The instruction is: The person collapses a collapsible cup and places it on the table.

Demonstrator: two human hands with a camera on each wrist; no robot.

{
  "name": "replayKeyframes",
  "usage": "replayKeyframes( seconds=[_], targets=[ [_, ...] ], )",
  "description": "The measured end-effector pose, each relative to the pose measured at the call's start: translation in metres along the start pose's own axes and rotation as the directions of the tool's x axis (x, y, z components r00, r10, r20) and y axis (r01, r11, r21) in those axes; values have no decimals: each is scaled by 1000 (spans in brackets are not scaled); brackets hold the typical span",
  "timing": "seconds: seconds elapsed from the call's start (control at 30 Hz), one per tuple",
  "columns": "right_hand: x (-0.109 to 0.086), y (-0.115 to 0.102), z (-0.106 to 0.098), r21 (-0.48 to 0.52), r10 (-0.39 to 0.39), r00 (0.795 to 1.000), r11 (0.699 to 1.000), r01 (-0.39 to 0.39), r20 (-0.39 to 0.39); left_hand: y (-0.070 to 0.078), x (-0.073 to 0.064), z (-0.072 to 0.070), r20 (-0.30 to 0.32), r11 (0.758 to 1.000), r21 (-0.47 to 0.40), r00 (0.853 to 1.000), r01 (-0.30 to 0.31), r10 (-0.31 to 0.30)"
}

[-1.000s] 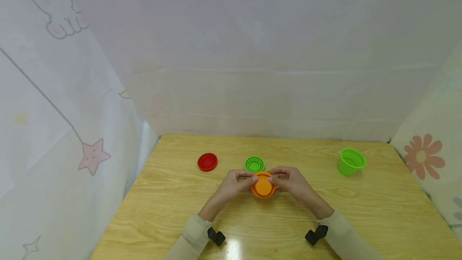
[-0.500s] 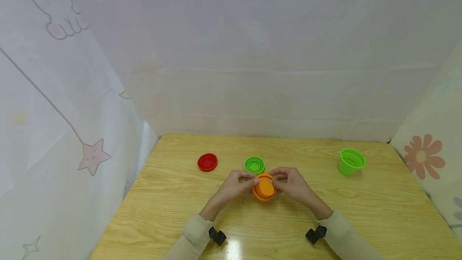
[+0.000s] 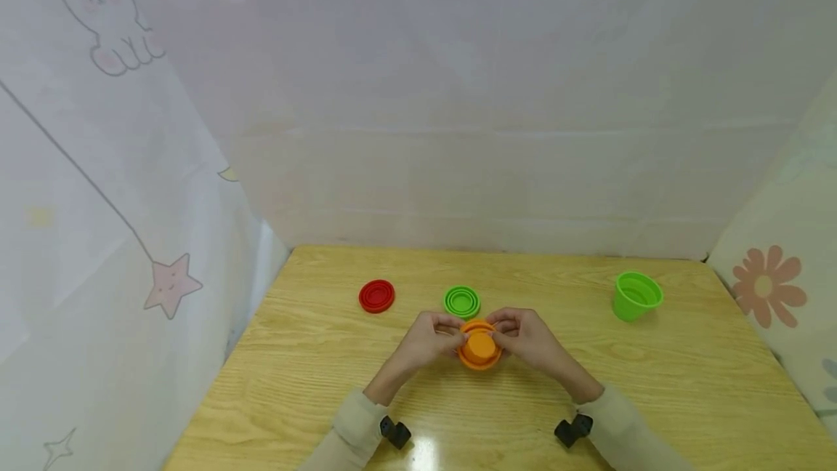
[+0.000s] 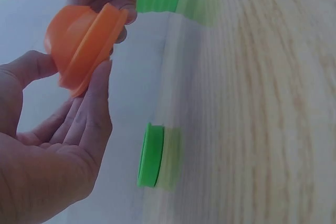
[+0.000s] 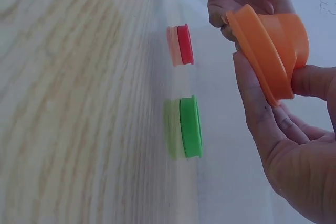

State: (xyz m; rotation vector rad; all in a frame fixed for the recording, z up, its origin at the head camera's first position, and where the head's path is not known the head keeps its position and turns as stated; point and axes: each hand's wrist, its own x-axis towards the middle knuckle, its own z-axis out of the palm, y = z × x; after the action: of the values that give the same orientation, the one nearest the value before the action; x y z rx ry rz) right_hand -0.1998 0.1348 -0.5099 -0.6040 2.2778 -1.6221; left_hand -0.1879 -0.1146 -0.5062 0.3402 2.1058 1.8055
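Both left grip [image 3: 423, 341] and right grip [image 3: 531, 341] pinching an orange cup [image 3: 480, 349], tilted above the surface [image 3: 294, 369], near a flat green cup [image 3: 461, 302], far from a tall green cup [image 3: 633, 302]

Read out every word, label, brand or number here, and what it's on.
None can be read: the orange cup, red cup, flat green cup and tall green cup show no lettering.
The backdrop bears drawings only, including a rabbit, star and flower.
Any markings on the black wrist devices are too small.
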Motion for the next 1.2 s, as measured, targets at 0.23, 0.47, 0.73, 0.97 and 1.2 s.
replayKeyframes(
  seconds=[0.23, 0.47, 0.73, 0.97, 1.2],
  targets=[
    [1, -4, 8, 87, 43, 999, 995, -43, 1, -4, 5, 0, -94, 998, 53, 995, -37, 41],
    [1, -7, 13, 227, 109, 994, 967, -113, 27, -7, 6, -3, -150, 989, 123, 984, -80, 98],
    [5, -3, 12, 288, 100, 994, 952, -105, 31, -3, 6, -1, -190, 981, 185, 977, -66, 101],
    [6, -5, 14, 226, 107, 992, 970, -89, -70, 2, 2, 1, -89, 997, 76, 995, -30, 36],
    [4, -6, 13, 218, 131, 987, 970, -109, -91, 5, -1, -2, -74, 998, 65, 997, -23, 27]
  ],
)
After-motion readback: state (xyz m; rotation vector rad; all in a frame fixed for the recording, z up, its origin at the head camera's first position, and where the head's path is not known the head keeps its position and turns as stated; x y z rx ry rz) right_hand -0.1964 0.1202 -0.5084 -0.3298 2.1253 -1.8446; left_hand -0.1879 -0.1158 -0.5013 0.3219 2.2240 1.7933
